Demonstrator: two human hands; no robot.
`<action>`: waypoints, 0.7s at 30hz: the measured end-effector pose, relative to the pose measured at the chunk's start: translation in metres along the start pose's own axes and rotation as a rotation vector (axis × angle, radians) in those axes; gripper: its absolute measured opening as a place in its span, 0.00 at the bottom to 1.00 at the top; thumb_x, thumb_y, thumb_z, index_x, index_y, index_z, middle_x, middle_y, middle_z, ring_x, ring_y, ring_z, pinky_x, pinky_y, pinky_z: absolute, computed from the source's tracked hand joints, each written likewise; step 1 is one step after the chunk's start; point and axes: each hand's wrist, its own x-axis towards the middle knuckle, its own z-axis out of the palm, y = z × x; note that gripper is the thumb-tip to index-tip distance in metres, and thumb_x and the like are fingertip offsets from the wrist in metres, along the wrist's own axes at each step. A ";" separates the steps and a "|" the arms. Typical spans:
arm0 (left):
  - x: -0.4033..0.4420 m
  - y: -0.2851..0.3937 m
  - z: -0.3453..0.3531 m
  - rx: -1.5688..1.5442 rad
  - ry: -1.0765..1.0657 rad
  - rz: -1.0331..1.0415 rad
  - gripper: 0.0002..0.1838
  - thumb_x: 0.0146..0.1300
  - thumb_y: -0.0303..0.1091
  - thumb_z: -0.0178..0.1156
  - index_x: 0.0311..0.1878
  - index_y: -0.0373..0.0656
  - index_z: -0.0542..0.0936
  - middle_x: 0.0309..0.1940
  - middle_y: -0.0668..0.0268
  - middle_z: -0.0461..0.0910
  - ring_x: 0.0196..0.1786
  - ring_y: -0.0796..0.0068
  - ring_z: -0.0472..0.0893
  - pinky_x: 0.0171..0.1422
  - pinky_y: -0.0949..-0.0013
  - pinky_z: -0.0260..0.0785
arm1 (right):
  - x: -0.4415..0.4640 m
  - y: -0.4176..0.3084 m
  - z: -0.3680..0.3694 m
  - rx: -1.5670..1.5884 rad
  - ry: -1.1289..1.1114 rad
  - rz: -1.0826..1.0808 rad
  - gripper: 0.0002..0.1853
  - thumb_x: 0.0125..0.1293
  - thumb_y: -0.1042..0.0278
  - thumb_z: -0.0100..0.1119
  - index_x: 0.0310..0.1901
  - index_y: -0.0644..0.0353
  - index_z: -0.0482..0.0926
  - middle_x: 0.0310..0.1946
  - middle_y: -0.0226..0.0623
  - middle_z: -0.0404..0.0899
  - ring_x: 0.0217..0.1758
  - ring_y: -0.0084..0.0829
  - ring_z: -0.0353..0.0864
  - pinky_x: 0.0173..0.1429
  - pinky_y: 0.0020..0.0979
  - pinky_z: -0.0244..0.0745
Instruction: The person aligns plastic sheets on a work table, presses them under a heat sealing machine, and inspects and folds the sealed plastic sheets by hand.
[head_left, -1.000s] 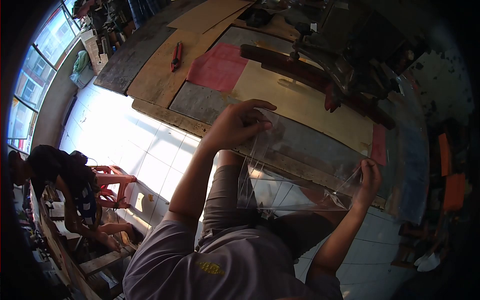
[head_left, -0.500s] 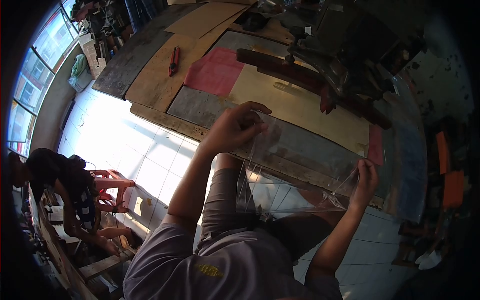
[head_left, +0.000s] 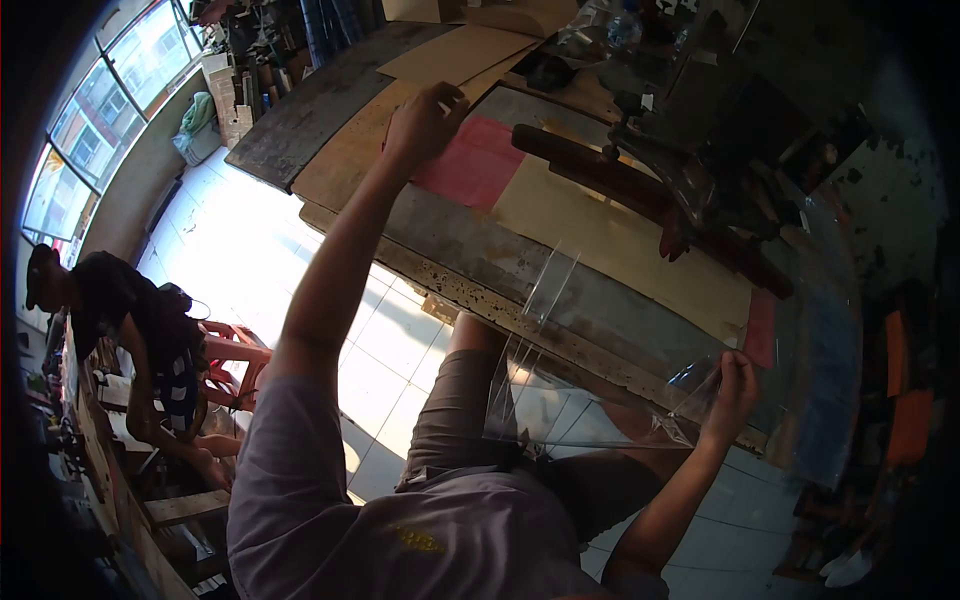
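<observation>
My right hand [head_left: 738, 385] pinches one corner of a clear plastic sheet [head_left: 570, 405]. The sheet hangs over the front edge of the workbench and above my lap, with a strip of it lying up on the bench top. Over the left part of the bench, my left hand [head_left: 425, 125] is bent, its fingertips apart, beside the pink piece [head_left: 477, 162]. It covers the place of the red cutter. A pale yellow sheet [head_left: 610, 225] lies between the pink piece and a smaller pink piece [head_left: 761, 330], under a dark red bar [head_left: 600, 180].
Brown cardboard [head_left: 460, 52] lies at the back of the bench, near a plastic bottle [head_left: 624, 30]. A dark metal machine [head_left: 690, 160] stands over the right part. At the lower left, another person [head_left: 125, 310] sits by a red stool [head_left: 232, 365].
My left hand has let go of the plastic sheet and moved up and left across the bench to where the cutter lay. My right hand still holds its corner. The view has shifted slightly.
</observation>
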 end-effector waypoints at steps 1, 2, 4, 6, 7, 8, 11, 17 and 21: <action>0.028 -0.026 0.009 0.077 -0.013 -0.018 0.26 0.70 0.52 0.66 0.62 0.43 0.82 0.58 0.55 0.86 0.61 0.57 0.84 0.65 0.55 0.76 | -0.001 -0.002 0.002 0.013 -0.010 0.021 0.11 0.76 0.62 0.63 0.40 0.62 0.83 0.31 0.20 0.75 0.35 0.14 0.69 0.41 0.21 0.61; 0.052 -0.050 0.019 0.185 -0.032 -0.033 0.30 0.69 0.55 0.65 0.64 0.43 0.80 0.62 0.53 0.82 0.65 0.55 0.81 0.68 0.53 0.73 | -0.001 -0.004 0.002 0.025 -0.017 0.038 0.11 0.76 0.62 0.63 0.40 0.62 0.83 0.32 0.20 0.75 0.36 0.14 0.68 0.41 0.21 0.61; 0.091 -0.090 0.043 0.388 -0.069 -0.057 0.37 0.67 0.60 0.65 0.69 0.42 0.77 0.71 0.49 0.75 0.74 0.51 0.74 0.75 0.49 0.67 | -0.001 -0.007 0.002 0.028 -0.025 0.040 0.11 0.75 0.62 0.63 0.40 0.62 0.82 0.32 0.20 0.75 0.36 0.14 0.68 0.42 0.22 0.61; 0.111 -0.114 0.058 0.476 -0.131 -0.125 0.43 0.65 0.66 0.63 0.71 0.39 0.75 0.73 0.47 0.71 0.76 0.49 0.70 0.77 0.48 0.65 | -0.001 -0.006 0.000 0.005 -0.021 0.019 0.12 0.75 0.61 0.64 0.39 0.62 0.82 0.32 0.20 0.75 0.37 0.14 0.69 0.43 0.22 0.61; 0.122 -0.126 0.067 0.518 -0.162 -0.159 0.46 0.65 0.69 0.63 0.72 0.38 0.74 0.74 0.45 0.70 0.78 0.48 0.68 0.78 0.47 0.63 | 0.000 -0.003 -0.002 0.016 -0.015 0.013 0.11 0.75 0.63 0.64 0.39 0.62 0.82 0.32 0.20 0.75 0.36 0.14 0.69 0.42 0.21 0.62; 0.129 -0.142 0.083 0.494 -0.166 -0.171 0.47 0.64 0.71 0.62 0.71 0.38 0.75 0.72 0.45 0.71 0.77 0.48 0.69 0.78 0.47 0.64 | 0.001 0.001 -0.003 0.026 -0.011 0.009 0.10 0.75 0.64 0.64 0.39 0.62 0.82 0.31 0.20 0.75 0.36 0.13 0.69 0.41 0.21 0.62; 0.160 -0.178 0.108 0.481 -0.243 -0.146 0.48 0.64 0.74 0.59 0.67 0.36 0.79 0.66 0.44 0.78 0.72 0.48 0.75 0.74 0.49 0.69 | 0.004 -0.004 -0.001 0.042 -0.018 0.040 0.08 0.74 0.67 0.64 0.39 0.63 0.82 0.31 0.20 0.76 0.35 0.13 0.69 0.41 0.20 0.63; 0.161 -0.151 0.085 0.812 -0.445 0.243 0.29 0.75 0.56 0.54 0.49 0.35 0.86 0.44 0.51 0.89 0.48 0.50 0.89 0.54 0.53 0.81 | 0.010 0.000 -0.002 0.059 -0.057 0.094 0.07 0.74 0.68 0.64 0.39 0.62 0.82 0.32 0.21 0.76 0.36 0.14 0.70 0.41 0.21 0.63; 0.162 -0.157 0.080 0.996 -0.350 0.472 0.13 0.70 0.31 0.56 0.52 0.36 0.84 0.37 0.52 0.89 0.42 0.53 0.90 0.43 0.54 0.84 | 0.011 0.000 -0.003 0.039 -0.047 0.055 0.08 0.74 0.68 0.63 0.39 0.62 0.82 0.31 0.21 0.76 0.35 0.14 0.70 0.41 0.22 0.64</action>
